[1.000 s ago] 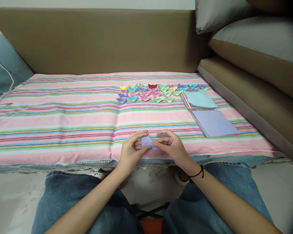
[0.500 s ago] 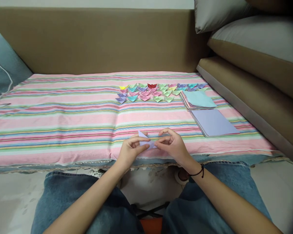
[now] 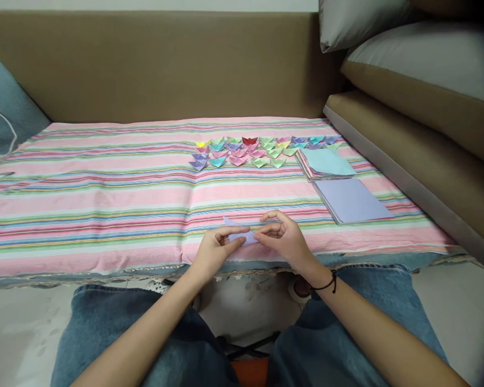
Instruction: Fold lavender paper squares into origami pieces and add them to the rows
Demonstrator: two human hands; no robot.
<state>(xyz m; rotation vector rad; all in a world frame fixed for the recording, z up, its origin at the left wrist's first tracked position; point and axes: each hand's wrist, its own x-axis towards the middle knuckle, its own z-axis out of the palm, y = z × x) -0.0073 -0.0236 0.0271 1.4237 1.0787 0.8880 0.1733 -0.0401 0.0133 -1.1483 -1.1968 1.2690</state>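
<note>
A small folded lavender paper (image 3: 239,234) is pinched between both my hands near the front edge of the striped cloth (image 3: 105,199). My left hand (image 3: 213,252) grips its left part with thumb and fingers closed. My right hand (image 3: 284,239) pinches its right end, and a black band circles that wrist. Beyond them lie rows of several small folded paper boats (image 3: 258,150) in many colours. A stack of lavender sheets (image 3: 353,200) and a stack topped with light blue (image 3: 328,163) lie to the right.
A brown sofa back (image 3: 165,64) rises behind the cloth, and brown and grey cushions (image 3: 423,80) are piled at the right. A teal cushion (image 3: 4,113) with a white cable lies at the left. My jeans-clad knees (image 3: 137,333) are below.
The lavender paper has been turned and flattened from an upright shape into a low, long one, with its point now sticking out left. Both hands shifted slightly.
</note>
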